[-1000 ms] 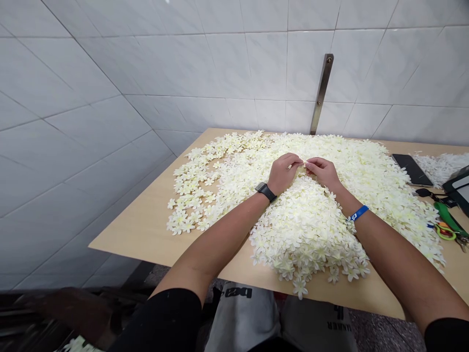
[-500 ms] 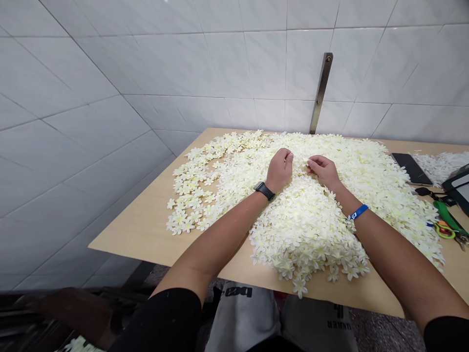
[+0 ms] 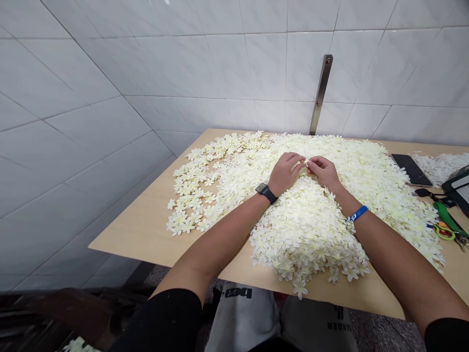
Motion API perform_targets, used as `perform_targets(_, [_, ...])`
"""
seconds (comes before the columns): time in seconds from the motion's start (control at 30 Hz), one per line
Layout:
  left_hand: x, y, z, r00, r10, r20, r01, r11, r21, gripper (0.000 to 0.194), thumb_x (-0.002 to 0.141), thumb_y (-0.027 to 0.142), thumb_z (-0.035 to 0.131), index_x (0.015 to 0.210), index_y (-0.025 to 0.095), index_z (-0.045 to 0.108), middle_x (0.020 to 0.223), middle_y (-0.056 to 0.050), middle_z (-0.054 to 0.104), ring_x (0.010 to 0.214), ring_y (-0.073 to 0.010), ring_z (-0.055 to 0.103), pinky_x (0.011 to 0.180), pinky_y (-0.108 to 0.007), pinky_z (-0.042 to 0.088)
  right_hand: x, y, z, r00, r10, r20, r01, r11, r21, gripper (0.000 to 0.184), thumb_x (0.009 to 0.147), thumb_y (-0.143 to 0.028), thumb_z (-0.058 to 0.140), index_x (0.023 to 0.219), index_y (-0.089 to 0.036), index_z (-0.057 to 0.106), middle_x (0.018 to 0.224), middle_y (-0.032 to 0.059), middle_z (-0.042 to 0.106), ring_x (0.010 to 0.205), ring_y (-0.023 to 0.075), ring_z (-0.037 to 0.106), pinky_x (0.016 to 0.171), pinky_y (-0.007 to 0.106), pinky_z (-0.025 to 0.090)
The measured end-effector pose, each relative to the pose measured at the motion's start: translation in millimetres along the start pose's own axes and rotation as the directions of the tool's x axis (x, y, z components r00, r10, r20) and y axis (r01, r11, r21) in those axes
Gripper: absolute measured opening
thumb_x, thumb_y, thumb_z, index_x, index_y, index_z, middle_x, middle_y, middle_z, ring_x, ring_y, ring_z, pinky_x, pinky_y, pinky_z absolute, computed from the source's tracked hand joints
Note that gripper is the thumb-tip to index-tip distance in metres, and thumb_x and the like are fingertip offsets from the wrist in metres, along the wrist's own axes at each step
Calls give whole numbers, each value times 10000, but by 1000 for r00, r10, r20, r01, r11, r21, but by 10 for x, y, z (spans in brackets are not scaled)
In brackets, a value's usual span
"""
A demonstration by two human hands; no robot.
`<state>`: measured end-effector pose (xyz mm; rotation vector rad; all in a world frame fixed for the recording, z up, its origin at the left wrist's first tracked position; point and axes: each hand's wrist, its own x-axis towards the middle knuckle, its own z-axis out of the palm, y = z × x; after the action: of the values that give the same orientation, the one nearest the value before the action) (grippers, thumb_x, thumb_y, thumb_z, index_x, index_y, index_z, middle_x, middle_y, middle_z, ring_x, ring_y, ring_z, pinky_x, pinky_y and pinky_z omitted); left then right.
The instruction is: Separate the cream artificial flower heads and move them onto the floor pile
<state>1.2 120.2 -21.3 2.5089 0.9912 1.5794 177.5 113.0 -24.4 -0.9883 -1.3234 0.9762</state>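
Your left hand (image 3: 287, 173) has swung back beside your right hand (image 3: 324, 172), right of the frame's centre, so both work one spot again. Both are in narrow pinches; what they hold, if anything, and its long axis can't be told. White flowers (image 3: 304, 230) heap the desk (image 3: 139, 239) around them, facing many ways.

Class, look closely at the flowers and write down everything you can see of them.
The flowers are small and white-petalled with pale yellow-green centres; they look artificial, perhaps fabric. They cover much of the table, heaped and overlapping: a wide layer behind, thinning on the left to a loose scatter with bare tabletop between, and a dense mound towards the near edge. The left hand and right hand come together just beyond the mound; whatever they pinch is too small to identify.
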Motion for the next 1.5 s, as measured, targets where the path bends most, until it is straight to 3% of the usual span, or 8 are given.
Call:
perform_targets(0.27, [-7,8,9,996,-66,-53,57,987,-152,104,946,205,645,885,187,726,915,-49,728,872,-159,677,819,-292,552,-8,-14,-16,1000,-13,19,14,1000,-27,448,633,-590,856,715,-196,661,562,-3,623,543,124,554,553,259,466])
perform_targets(0.47, [12,-25,-12,975,-197,-99,169,956,-239,93,959,213,611,902,192,682,925,-42,698,869,-143,650,750,-255,539,18,28,-14,1000,-10,-8,10,997,81,480,596,-612,870,754,-212,659,604,-19,615,570,135,591,606,295,538])
perform_targets(0.67, [22,-33,-17,959,-260,-108,224,937,-269,85,965,245,595,920,198,650,941,-48,678,892,-148,639,760,-257,546,23,32,-19,998,-6,-63,12,995,97,446,651,-552,868,781,-219,602,635,-39,590,563,106,563,576,257,519])
perform_targets(0.8, [23,-21,-19,963,-246,-106,209,937,-281,113,979,288,590,932,202,647,954,-50,680,893,-148,644,765,-260,553,7,19,-20,996,-18,-91,24,997,75,484,644,-521,887,717,-230,506,577,-68,540,490,86,501,503,232,450])
perform_targets(0.97, [17,-4,-6,988,-145,-48,125,950,-285,84,961,225,617,933,192,689,974,-53,698,925,-152,658,804,-269,549,-10,-23,-6,1000,-22,12,22,1000,-1,456,664,-612,831,750,-203,651,526,-46,543,482,101,487,498,252,426])
perform_targets(1.07, [12,-5,7,995,-99,-26,89,962,-258,83,952,194,625,932,188,705,974,-51,710,931,-157,667,858,-292,546,-17,-39,10,1000,-25,9,25,999,-32,460,643,-613,830,764,-193,690,515,-40,549,481,107,482,494,261,414])
perform_targets(1.37, [10,-15,7,992,-127,-8,122,968,-219,89,944,197,637,916,195,722,958,-48,725,918,-165,682,860,-311,549,-25,-60,-11,1000,-13,-25,10,996,-91,376,659,-538,831,700,-200,671,513,-32,554,496,113,485,490,256,396])
perform_targets(1.5, [14,-11,9,991,-132,-25,123,966,-228,99,956,196,621,913,188,710,951,-48,723,913,-156,677,852,-295,546,-15,-57,-13,1000,-14,-20,14,999,-32,399,632,-559,851,679,-203,675,508,-30,539,494,110,464,492,259,409])
